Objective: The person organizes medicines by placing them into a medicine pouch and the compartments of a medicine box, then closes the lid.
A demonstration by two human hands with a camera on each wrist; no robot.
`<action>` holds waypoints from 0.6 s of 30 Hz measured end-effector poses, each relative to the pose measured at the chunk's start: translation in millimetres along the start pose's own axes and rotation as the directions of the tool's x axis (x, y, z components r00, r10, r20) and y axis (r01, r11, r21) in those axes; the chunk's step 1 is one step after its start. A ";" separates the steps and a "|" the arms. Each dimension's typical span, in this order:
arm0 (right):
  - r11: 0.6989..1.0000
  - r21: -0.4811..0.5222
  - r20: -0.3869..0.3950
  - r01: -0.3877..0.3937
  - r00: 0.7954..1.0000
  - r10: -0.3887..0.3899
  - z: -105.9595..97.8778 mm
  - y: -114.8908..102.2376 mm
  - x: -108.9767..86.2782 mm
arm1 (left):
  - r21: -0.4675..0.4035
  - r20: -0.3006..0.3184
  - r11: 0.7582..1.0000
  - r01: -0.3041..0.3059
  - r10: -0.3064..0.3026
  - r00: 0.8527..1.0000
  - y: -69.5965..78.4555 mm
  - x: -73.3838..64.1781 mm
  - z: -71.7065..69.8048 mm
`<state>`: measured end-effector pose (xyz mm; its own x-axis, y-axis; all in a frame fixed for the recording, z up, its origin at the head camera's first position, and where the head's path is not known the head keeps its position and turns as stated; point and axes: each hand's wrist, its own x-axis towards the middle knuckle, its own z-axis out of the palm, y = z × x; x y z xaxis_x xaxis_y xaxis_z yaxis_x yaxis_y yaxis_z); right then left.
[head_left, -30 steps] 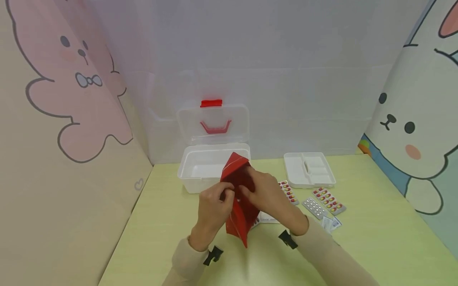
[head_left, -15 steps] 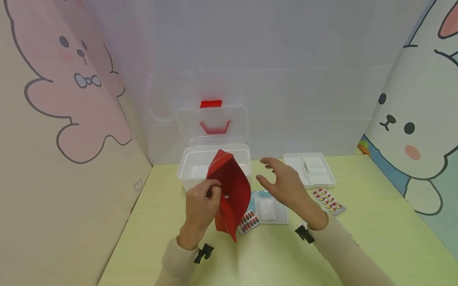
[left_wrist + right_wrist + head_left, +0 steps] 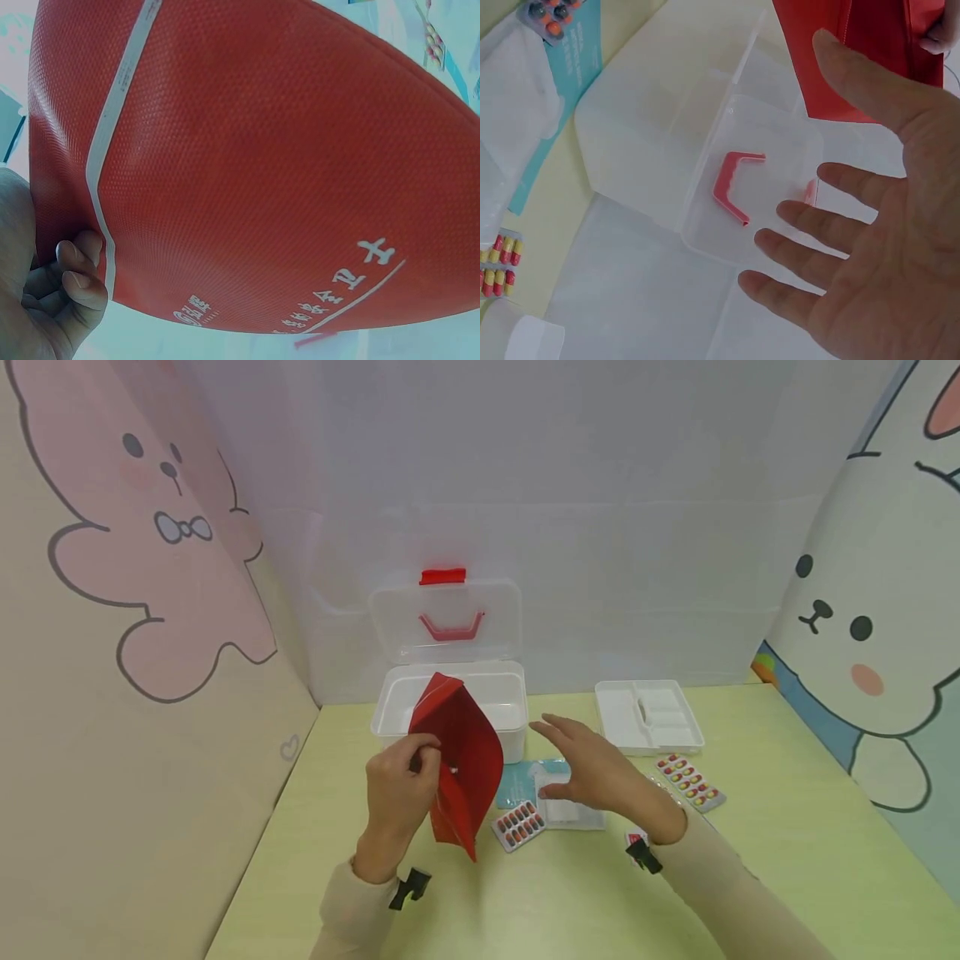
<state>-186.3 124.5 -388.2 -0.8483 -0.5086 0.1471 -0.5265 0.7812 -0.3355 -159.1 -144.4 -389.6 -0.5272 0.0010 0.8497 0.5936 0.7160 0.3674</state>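
Leftward of where I had them half a second ago are the left hand (image 3: 405, 777) and the red pouch (image 3: 480, 752); the right hand (image 3: 596, 768) has dipped a little and spread its thumb wider. On my head view, the left fingers grip the pouch by its left edge, holding it up off the table (image 3: 337, 852) with its mouth gaping toward the right fingers; those are released, apart from the pouch. Around the right thumb lie a blue packet (image 3: 514, 789) and a white packet (image 3: 573, 817), with a blister pack (image 3: 519, 826) nearer me, between the hands; past the left fingers stands the lidded box (image 3: 513, 745), open, partly behind the pouch; right of the right fingers sits a white tray (image 3: 618, 718). On my left wrist view, the fingers curl at the pouch's edge, beside a white stripe (image 3: 120, 97); white lettering (image 3: 330, 289) lies to their right. On my right wrist view, the fingers extend, parted and bare; just past their tips appears a red handle (image 3: 726, 187), while the thumb overlaps the pouch.
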 end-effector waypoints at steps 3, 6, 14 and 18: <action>0.999 0.004 0.017 0.051 0.999 -0.051 9.8 0.1 0.2 | 0.002 0.000 1.000 0.002 -0.002 1.000 -0.9 0.4 -2.2; 0.997 0.010 0.035 0.073 0.997 -0.074 19.8 -1.0 0.8 | 0.003 0.004 1.000 0.004 -0.004 1.000 -1.7 0.7 -2.9; 0.992 0.042 0.155 0.119 0.980 -0.124 47.8 -6.4 1.7 | 0.000 -0.005 1.000 0.016 -0.016 1.000 -4.0 -1.5 -2.1; 0.990 0.023 0.224 0.142 0.964 -0.144 63.5 -6.8 2.0 | 0.003 0.006 1.000 0.019 -0.019 1.000 -4.6 -1.5 -2.0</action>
<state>-180.9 95.2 -444.7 -0.7295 -0.6837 -0.0182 -0.6406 0.6923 -0.3322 -159.8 -149.0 -391.8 -0.5420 -0.0083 0.8403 0.5818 0.7178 0.3824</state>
